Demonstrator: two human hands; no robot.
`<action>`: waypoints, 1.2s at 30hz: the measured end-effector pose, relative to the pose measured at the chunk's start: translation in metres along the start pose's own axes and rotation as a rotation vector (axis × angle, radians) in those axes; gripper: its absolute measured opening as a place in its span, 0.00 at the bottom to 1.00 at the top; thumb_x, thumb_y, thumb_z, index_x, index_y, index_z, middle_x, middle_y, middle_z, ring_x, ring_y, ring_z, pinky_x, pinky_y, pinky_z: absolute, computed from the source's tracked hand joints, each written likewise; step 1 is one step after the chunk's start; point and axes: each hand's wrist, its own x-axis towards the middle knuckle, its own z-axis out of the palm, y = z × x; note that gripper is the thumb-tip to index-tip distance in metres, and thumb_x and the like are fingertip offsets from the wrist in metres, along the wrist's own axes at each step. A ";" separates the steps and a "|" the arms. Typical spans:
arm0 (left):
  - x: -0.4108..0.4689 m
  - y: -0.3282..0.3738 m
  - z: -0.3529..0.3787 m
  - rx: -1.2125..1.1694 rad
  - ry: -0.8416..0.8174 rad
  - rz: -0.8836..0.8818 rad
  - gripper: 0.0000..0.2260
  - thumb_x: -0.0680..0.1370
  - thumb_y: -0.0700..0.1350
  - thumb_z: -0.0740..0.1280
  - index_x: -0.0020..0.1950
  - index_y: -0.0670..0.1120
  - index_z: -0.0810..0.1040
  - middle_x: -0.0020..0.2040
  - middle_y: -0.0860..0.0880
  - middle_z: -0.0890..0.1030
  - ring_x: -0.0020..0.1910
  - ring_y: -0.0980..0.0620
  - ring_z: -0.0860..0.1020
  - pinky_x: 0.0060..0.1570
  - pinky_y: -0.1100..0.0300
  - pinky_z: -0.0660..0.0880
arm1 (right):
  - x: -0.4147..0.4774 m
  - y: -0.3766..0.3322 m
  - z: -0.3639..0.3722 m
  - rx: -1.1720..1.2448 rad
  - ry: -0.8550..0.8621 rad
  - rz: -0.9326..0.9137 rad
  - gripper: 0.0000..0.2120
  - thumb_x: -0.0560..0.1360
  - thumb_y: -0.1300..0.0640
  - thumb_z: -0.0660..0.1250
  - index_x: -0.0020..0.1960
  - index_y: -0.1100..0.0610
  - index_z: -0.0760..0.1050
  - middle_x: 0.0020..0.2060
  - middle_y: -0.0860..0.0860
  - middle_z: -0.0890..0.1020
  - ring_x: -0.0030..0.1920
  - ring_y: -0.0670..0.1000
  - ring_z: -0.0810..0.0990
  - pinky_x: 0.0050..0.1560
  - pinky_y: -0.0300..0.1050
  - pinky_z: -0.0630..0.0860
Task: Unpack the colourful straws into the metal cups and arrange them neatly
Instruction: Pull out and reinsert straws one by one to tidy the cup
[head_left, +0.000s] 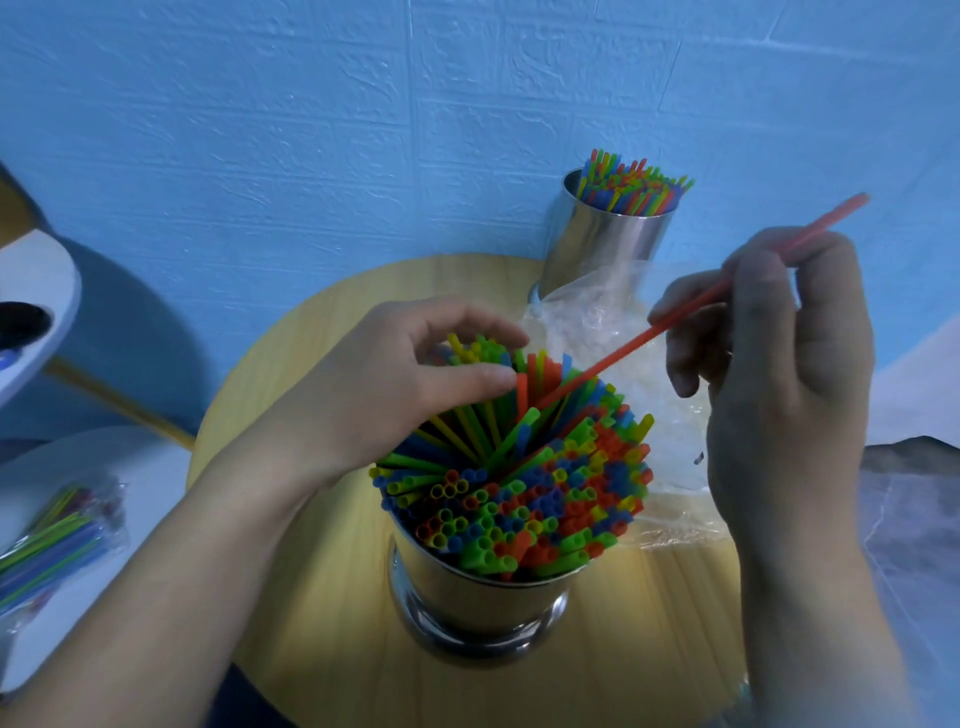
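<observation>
Head view, single frame.

- Left hand (395, 374): reaches in from the left over the near metal cup (478, 597). Its fingers (467, 318) are curled round a clump of the straws (545, 499) at the far-left side of the cup. The thumb tip presses against an upright orange one. Grip is narrow and holds the clump.
- Right hand (779, 374): raised to the right of the cup, back of hand toward the camera. It pinches one long orange straw (623, 349) between thumb and fingers (685, 296). This straw slants: the upper end sticks out above and right of the fingers, and the lower end runs down-left into the bundle, just right of the left thumb.
- Near metal cup: upright on the round wooden table (322, 571), directly below both hands. It is packed with blue, green, yellow and orange straws. Those on the near side stand close together with open ends up. Those under the left fingers lean and splay.
- Far metal cup (602, 249): beyond the right fingers, against the blue wall (311, 130), upright and holding its own bunch of coloured straws.
- Clear plastic bag (587, 317): crumpled on the table between the two cups, under the right hand.
- Packet of straws (52, 530): well left of the left arm, in clear wrap, lying on a white surface (156, 467).
</observation>
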 end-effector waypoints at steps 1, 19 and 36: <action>0.000 0.000 -0.001 0.014 0.013 0.003 0.08 0.74 0.52 0.77 0.50 0.63 0.85 0.49 0.58 0.84 0.42 0.61 0.79 0.47 0.60 0.73 | -0.001 0.000 0.000 -0.015 -0.022 0.004 0.08 0.87 0.62 0.52 0.50 0.56 0.65 0.36 0.56 0.81 0.30 0.52 0.73 0.31 0.42 0.68; 0.000 0.004 -0.001 0.295 0.172 0.128 0.05 0.75 0.61 0.72 0.46 0.63 0.84 0.45 0.61 0.84 0.47 0.61 0.82 0.50 0.51 0.80 | -0.005 0.004 0.001 -0.209 -0.331 0.078 0.06 0.80 0.60 0.70 0.55 0.51 0.79 0.42 0.50 0.83 0.41 0.52 0.80 0.39 0.45 0.76; 0.005 0.007 -0.011 -0.477 0.618 0.207 0.08 0.83 0.40 0.65 0.54 0.51 0.82 0.43 0.53 0.85 0.38 0.50 0.84 0.36 0.60 0.78 | -0.006 0.006 0.002 -0.230 -0.379 0.049 0.05 0.79 0.57 0.71 0.50 0.47 0.80 0.40 0.50 0.83 0.39 0.51 0.79 0.37 0.48 0.76</action>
